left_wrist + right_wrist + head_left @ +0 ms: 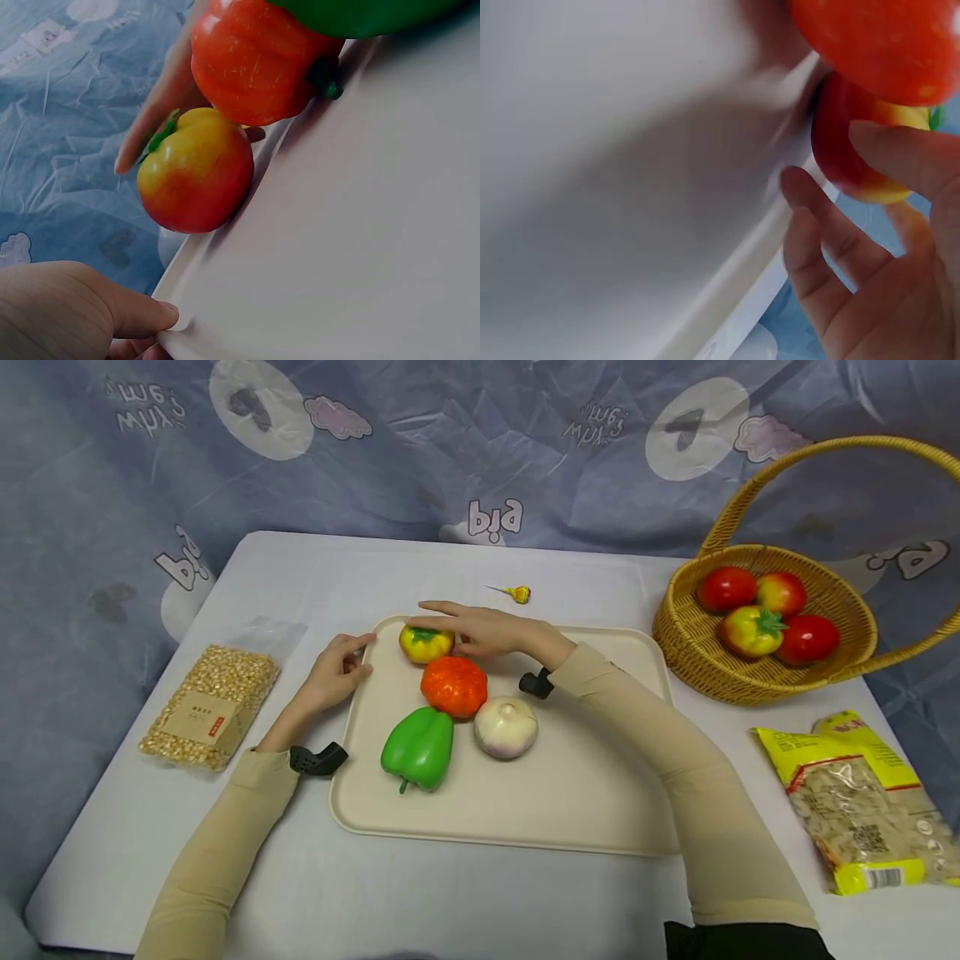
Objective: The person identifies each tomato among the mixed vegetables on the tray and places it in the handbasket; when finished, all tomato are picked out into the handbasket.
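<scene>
My left hand (330, 675) pinches the left edge of a beige tray (585, 785), thumb on top of the rim in the left wrist view. At the tray's far left corner sits a yellow-and-red fruit with a green leafy top (426, 647). My right hand (491, 631) is around it from the far side, the thumb (885, 146) against its skin and the other fingers spread apart from it. An orange pumpkin (454, 687) is beside the fruit. Nearer me lie a green bell pepper (420, 748) and a whitish bulb with purple tinges (506, 727).
A wicker basket (675, 635) with a tall handle holds several red and yellow fruits at the right. In front of it lies a yellow food bag (862, 810). A bag of corn kernels (213, 702) lies at left, and a small lollipop (517, 594) beyond the tray.
</scene>
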The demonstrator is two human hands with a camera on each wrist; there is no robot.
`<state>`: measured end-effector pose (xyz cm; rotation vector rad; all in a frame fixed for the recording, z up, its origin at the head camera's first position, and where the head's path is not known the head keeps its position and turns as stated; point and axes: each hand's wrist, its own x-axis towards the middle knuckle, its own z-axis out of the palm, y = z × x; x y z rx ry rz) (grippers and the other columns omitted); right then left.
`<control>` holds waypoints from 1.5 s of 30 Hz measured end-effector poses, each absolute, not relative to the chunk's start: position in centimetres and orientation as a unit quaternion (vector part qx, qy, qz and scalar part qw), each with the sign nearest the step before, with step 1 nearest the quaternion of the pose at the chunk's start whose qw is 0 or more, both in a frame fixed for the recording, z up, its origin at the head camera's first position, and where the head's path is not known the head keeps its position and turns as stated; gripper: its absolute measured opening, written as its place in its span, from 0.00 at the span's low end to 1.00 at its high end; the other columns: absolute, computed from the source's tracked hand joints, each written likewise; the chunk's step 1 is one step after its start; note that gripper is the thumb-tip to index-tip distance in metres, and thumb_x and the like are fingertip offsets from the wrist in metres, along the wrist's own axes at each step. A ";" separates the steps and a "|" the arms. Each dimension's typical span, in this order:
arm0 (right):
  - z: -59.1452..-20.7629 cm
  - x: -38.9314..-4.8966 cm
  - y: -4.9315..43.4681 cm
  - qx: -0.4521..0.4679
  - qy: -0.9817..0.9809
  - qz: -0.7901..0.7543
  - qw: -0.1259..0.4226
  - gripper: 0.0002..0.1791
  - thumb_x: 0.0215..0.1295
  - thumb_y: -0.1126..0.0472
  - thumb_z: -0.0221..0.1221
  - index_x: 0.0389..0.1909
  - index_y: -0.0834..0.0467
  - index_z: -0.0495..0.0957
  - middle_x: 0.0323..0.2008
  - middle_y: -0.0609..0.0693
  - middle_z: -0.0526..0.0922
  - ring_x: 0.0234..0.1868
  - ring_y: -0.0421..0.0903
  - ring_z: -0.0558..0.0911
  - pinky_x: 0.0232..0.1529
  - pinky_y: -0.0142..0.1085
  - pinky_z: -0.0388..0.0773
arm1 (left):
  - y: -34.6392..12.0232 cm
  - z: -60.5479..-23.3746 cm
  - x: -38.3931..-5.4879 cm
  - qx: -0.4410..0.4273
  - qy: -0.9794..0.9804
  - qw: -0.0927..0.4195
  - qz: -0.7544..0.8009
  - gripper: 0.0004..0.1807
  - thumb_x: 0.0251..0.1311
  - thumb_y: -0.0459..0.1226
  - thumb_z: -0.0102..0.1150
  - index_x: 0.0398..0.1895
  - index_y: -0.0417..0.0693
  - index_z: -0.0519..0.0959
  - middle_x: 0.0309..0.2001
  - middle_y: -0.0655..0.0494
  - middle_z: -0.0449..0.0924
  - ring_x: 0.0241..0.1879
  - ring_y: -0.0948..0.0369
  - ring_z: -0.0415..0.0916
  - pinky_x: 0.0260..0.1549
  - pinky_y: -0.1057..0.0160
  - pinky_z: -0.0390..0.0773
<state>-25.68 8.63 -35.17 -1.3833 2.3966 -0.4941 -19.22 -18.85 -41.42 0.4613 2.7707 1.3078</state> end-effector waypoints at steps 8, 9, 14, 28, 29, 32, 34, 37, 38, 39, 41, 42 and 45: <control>-35.7 -26.2 8.4 -0.489 0.832 -0.205 0.163 0.35 0.60 0.65 0.57 0.69 0.48 0.60 0.64 0.55 0.65 0.63 0.50 0.68 0.65 0.44 0.66 | -18.8 -41.5 -19.3 0.150 0.893 0.021 0.423 0.27 0.59 0.26 0.52 0.65 0.33 0.65 0.49 0.33 0.68 0.33 0.56 0.66 0.32 0.75 0.65; -35.7 -26.2 8.5 -0.484 0.834 -0.211 0.161 0.35 0.60 0.64 0.58 0.69 0.49 0.61 0.62 0.55 0.67 0.61 0.50 0.69 0.65 0.43 0.66 | -18.8 -41.5 -19.3 0.150 0.893 0.020 0.423 0.27 0.59 0.26 0.52 0.65 0.33 0.65 0.49 0.33 0.68 0.33 0.56 0.66 0.32 0.75 0.65; -35.8 -26.1 9.3 -0.472 0.837 -0.231 0.151 0.34 0.58 0.62 0.61 0.67 0.50 0.64 0.58 0.55 0.70 0.57 0.48 0.69 0.61 0.41 0.68 | -18.9 -41.6 -19.3 0.150 0.895 0.019 0.419 0.27 0.60 0.26 0.52 0.65 0.33 0.65 0.49 0.33 0.69 0.33 0.56 0.66 0.32 0.74 0.65; -34.7 -23.8 14.2 -0.411 0.865 -0.279 0.069 0.37 0.53 0.60 0.67 0.65 0.49 0.66 0.57 0.53 0.71 0.46 0.46 0.71 0.41 0.36 0.74 | -18.9 -41.5 -19.2 0.154 0.895 0.017 0.419 0.27 0.61 0.27 0.51 0.65 0.33 0.64 0.50 0.33 0.68 0.33 0.58 0.65 0.32 0.72 0.64; -34.6 -23.5 14.6 -0.405 0.868 -0.280 0.063 0.36 0.53 0.60 0.67 0.65 0.49 0.66 0.57 0.54 0.70 0.45 0.46 0.72 0.40 0.36 0.74 | -18.9 -41.6 -19.2 0.154 0.893 0.017 0.422 0.27 0.61 0.27 0.51 0.65 0.33 0.64 0.50 0.33 0.68 0.33 0.57 0.65 0.32 0.73 0.64; -34.2 -22.7 16.0 -0.390 0.875 -0.284 0.044 0.36 0.54 0.60 0.67 0.65 0.48 0.66 0.58 0.54 0.70 0.43 0.46 0.73 0.38 0.36 0.76 | -18.9 -41.7 -19.1 0.155 0.890 0.019 0.428 0.27 0.61 0.27 0.51 0.65 0.33 0.64 0.50 0.32 0.68 0.32 0.57 0.65 0.31 0.74 0.64; -33.9 -22.2 16.9 -0.383 0.878 -0.285 0.031 0.35 0.54 0.61 0.66 0.65 0.49 0.66 0.58 0.55 0.69 0.43 0.47 0.73 0.37 0.37 0.77 | -18.9 -41.8 -19.0 0.155 0.889 0.019 0.431 0.27 0.61 0.27 0.51 0.65 0.32 0.64 0.50 0.32 0.68 0.32 0.58 0.65 0.31 0.73 0.64; -33.4 -21.6 18.2 -0.369 0.883 -0.289 0.016 0.35 0.54 0.62 0.65 0.65 0.49 0.66 0.59 0.55 0.69 0.42 0.46 0.74 0.35 0.38 0.77 | -18.9 -41.9 -18.9 0.154 0.889 0.020 0.430 0.27 0.61 0.27 0.51 0.65 0.33 0.64 0.51 0.33 0.67 0.32 0.60 0.64 0.31 0.72 0.65; -33.2 -21.4 18.6 -0.364 0.885 -0.290 0.011 0.35 0.54 0.62 0.65 0.65 0.49 0.66 0.58 0.56 0.69 0.42 0.46 0.74 0.35 0.38 0.78 | -18.9 -41.9 -18.9 0.153 0.890 0.020 0.429 0.27 0.61 0.27 0.51 0.65 0.33 0.64 0.51 0.33 0.67 0.32 0.61 0.64 0.32 0.71 0.65; -33.0 -21.2 19.0 -0.360 0.887 -0.290 0.005 0.35 0.54 0.63 0.65 0.65 0.49 0.66 0.58 0.56 0.70 0.41 0.46 0.75 0.34 0.37 0.78 | -18.9 -41.9 -19.0 0.152 0.890 0.021 0.429 0.27 0.61 0.27 0.51 0.66 0.34 0.64 0.51 0.33 0.67 0.32 0.61 0.64 0.32 0.71 0.65; -32.7 -20.8 19.9 -0.351 0.890 -0.290 -0.009 0.36 0.53 0.63 0.66 0.65 0.49 0.66 0.57 0.57 0.70 0.39 0.45 0.75 0.33 0.35 0.78 | -18.9 -41.9 -19.0 0.151 0.891 0.023 0.428 0.27 0.61 0.28 0.50 0.66 0.34 0.64 0.52 0.33 0.67 0.32 0.61 0.64 0.32 0.70 0.65; -32.5 -20.7 20.3 -0.347 0.892 -0.290 -0.017 0.36 0.53 0.63 0.66 0.65 0.50 0.66 0.56 0.57 0.70 0.38 0.45 0.75 0.32 0.34 0.78 | -18.9 -41.8 -19.0 0.152 0.891 0.022 0.427 0.27 0.61 0.27 0.50 0.66 0.34 0.64 0.52 0.33 0.67 0.32 0.61 0.64 0.32 0.70 0.65; -31.9 -20.1 21.6 -0.337 0.895 -0.288 -0.042 0.37 0.52 0.64 0.67 0.65 0.51 0.66 0.55 0.58 0.70 0.35 0.44 0.75 0.31 0.31 0.77 | -18.8 -41.6 -19.0 0.152 0.892 0.024 0.426 0.27 0.62 0.28 0.50 0.66 0.34 0.64 0.52 0.33 0.67 0.33 0.60 0.64 0.32 0.70 0.65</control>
